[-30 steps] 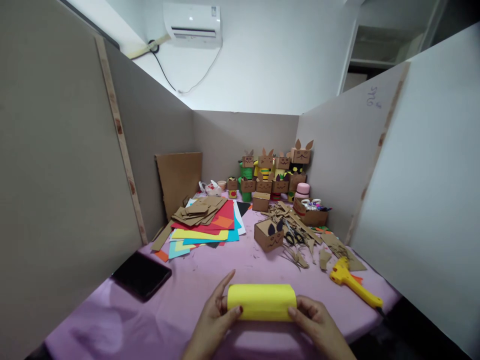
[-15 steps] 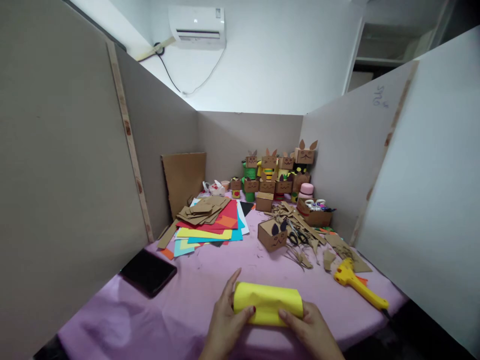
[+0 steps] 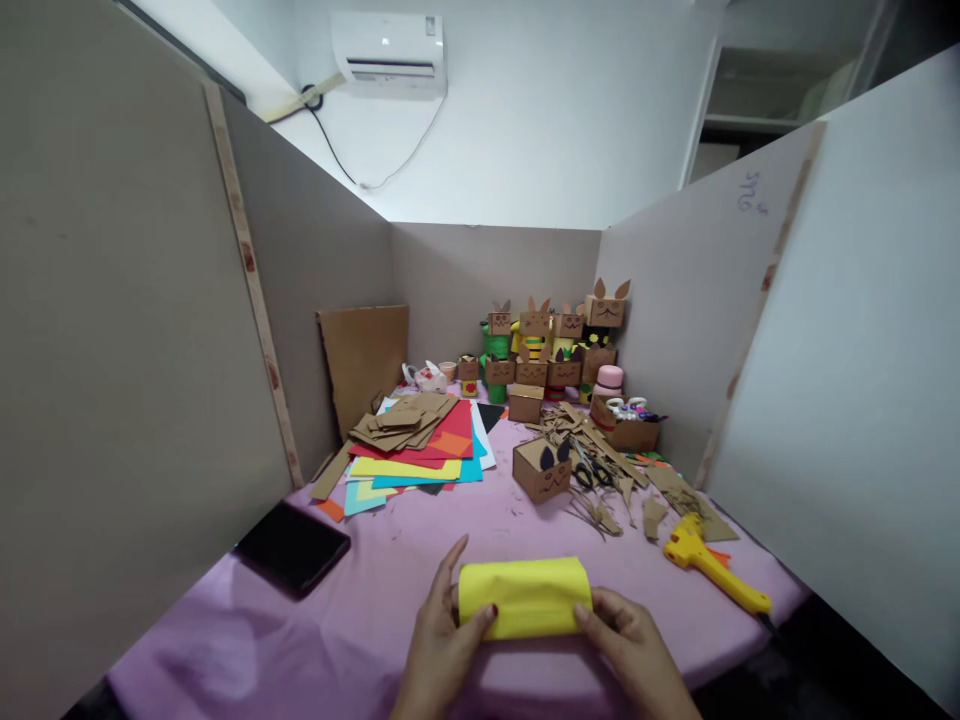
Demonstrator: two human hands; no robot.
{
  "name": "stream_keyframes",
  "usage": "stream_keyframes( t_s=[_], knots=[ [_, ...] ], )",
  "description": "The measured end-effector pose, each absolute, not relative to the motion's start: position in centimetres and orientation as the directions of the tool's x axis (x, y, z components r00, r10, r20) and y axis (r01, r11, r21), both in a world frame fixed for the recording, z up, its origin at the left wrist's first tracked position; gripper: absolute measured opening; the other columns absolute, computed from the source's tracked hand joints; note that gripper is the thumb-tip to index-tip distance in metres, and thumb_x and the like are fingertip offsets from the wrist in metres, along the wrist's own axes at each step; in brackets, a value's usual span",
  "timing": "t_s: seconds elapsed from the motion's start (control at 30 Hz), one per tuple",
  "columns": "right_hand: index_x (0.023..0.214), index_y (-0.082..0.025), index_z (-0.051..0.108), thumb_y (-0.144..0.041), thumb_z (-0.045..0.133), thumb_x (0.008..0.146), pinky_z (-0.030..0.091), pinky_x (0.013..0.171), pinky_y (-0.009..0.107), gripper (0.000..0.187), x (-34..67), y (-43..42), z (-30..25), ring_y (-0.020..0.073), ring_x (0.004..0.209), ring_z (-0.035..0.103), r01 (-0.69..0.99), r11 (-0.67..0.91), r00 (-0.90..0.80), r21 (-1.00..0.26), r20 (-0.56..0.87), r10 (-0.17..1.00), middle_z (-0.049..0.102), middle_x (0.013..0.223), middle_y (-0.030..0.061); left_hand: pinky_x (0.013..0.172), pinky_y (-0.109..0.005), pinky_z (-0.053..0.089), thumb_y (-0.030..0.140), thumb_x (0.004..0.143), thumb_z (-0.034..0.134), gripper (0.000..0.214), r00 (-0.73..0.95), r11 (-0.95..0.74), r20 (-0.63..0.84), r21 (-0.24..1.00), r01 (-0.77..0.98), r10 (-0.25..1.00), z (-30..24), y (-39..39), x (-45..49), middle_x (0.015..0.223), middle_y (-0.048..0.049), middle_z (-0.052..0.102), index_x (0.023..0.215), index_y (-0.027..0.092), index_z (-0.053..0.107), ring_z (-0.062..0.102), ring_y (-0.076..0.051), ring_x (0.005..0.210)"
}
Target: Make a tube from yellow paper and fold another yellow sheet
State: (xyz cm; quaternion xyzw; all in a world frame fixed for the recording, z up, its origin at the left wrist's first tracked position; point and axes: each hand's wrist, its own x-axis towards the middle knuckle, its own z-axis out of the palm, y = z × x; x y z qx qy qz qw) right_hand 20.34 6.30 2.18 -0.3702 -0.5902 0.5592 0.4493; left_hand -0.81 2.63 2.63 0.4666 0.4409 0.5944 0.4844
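A rolled yellow paper tube (image 3: 525,598) lies sideways between my two hands, just above the near part of the table. My left hand (image 3: 446,630) grips its left end, thumb in front and index finger pointing up. At the right end, my right hand (image 3: 626,640) pinches the edge with the thumb in front and the other fingers behind. The fingers behind the paper are partly hidden. Beyond the tube sits a cardboard box head (image 3: 541,472) with a drawn face and dark ears.
A yellow glue gun (image 3: 716,567) lies at right, a black tablet-like device (image 3: 292,548) at left. Coloured paper sheets (image 3: 420,468) are piled behind. Cardboard scraps and scissors (image 3: 592,474) lie right of centre. Several cardboard animal figures (image 3: 532,345) stand at the back, between partition walls.
The yellow tube has tilted slightly, its right end rising. My right hand has shifted its hold outward, to the tube's right edge. The left hand keeps its grip.
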Motion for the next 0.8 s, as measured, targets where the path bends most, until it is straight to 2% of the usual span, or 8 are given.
stream_keyframes(
  t_s=[0.1,0.2,0.3,0.4,0.5,0.63,0.8],
  knots=[
    [0.091,-0.019,0.072,-0.051,0.069,0.069,0.047,0.08,0.034,0.038,20.8,6.4,2.8,0.0254,0.087,0.064,-0.168,0.068,-0.305,-0.983,0.117,0.945,0.073,0.09,0.0072,0.077,-0.027,0.047,0.037,0.076,0.066,0.088,-0.06,-0.183,0.176,0.969,-0.165,0.983,3.2,2.0,-1.2,0.097,-0.0082,0.066,0.144,0.015,0.014,0.061,-0.02,0.086],
    [0.089,-0.021,0.073,-0.05,0.07,0.069,0.046,0.08,0.031,0.035,21.1,6.5,2.9,0.024,0.086,0.064,-0.208,0.081,-0.249,-0.975,0.133,0.959,0.073,0.087,0.0064,0.088,-0.026,0.042,0.038,0.074,0.068,0.09,-0.047,-0.199,0.194,0.967,-0.157,0.98,3.8,1.7,-1.6,0.111,-0.01,0.063,0.144,0.018,0.015,0.057,-0.023,0.103],
    [0.083,-0.02,0.075,-0.047,0.073,0.066,0.047,0.079,0.032,0.032,21.2,6.3,2.9,0.0252,0.084,0.064,-0.171,0.096,-0.28,-0.981,0.142,0.949,0.073,0.082,0.0075,0.078,-0.025,0.045,0.044,0.075,0.067,0.098,-0.082,-0.191,0.177,0.958,-0.214,0.981,4.4,1.9,-1.8,0.087,-0.0039,0.068,0.145,0.021,0.001,0.061,-0.019,0.085],
    [0.09,-0.019,0.073,-0.048,0.072,0.067,0.046,0.079,0.033,0.037,20.9,5.9,3.2,0.0252,0.084,0.063,-0.199,0.079,-0.31,-0.977,0.14,0.94,0.073,0.085,0.0072,0.07,-0.023,0.044,0.047,0.074,0.067,0.098,-0.057,-0.142,0.133,0.964,-0.227,0.989,4.6,2.2,-1.8,0.068,0.001,0.064,0.145,0.015,0.007,0.06,-0.016,0.071],
    [0.089,-0.017,0.072,-0.048,0.069,0.07,0.046,0.071,0.03,0.037,20.4,5.7,3.3,0.0221,0.076,0.063,-0.289,-0.012,-0.321,-0.957,0.085,0.943,0.072,0.076,0.005,0.071,-0.023,0.045,0.046,0.071,0.07,0.098,-0.037,-0.11,0.104,0.963,-0.246,0.994,4.2,2.2,-1.6,0.063,0.0031,0.06,0.144,0.014,0.012,0.058,-0.015,0.068],
    [0.074,-0.015,0.072,-0.046,0.075,0.064,0.042,0.059,0.024,0.033,20.3,5.9,2.4,0.0153,0.059,0.058,-0.349,-0.071,-0.324,-0.934,0.049,0.945,0.067,0.061,0.0014,0.066,-0.023,0.047,0.044,0.07,0.072,0.091,-0.115,-0.112,0.084,0.958,-0.266,0.99,3.3,2.3,-1.4,0.052,0.0066,0.056,0.142,0.017,0.024,0.056,-0.013,0.056],
    [0.054,-0.016,0.061,-0.05,0.078,0.057,0.036,0.051,0.02,0.039,20.5,6.1,1.4,0.0101,0.049,0.05,-0.406,-0.083,-0.282,-0.91,0.038,0.959,0.059,0.05,-0.0027,0.066,-0.025,0.05,0.042,0.065,0.075,0.085,-0.136,-0.064,0.021,0.946,-0.316,0.99,3.1,2.6,-1.2,0.057,0.0034,0.064,0.137,0.018,0.036,0.062,-0.016,0.06]
  ],
)
